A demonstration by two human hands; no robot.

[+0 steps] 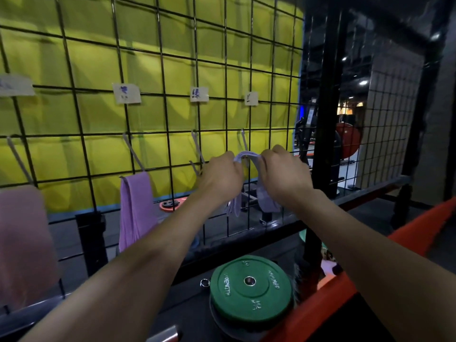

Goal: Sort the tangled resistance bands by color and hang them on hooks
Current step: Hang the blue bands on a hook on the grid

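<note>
A pale blue-grey resistance band (247, 156) arches between my two hands, right at the tip of the rightmost hook (243, 139) on the wire grid. My left hand (220, 175) grips its left side and my right hand (283, 172) grips its right side; the band's loose ends (267, 203) hang down below my hands. A purple band (137, 208) hangs from the second hook (132, 151). A pink band (22, 240) hangs from the far-left hook (17, 156). The third hook (197, 148) carries nothing.
Paper labels (126, 93) are clipped to the black wire grid (162, 70) above each hook, against a yellow wall. A green weight plate (250, 288) lies below my arms. An orange frame rail (370, 267) runs along the right, beside a black post (328, 107).
</note>
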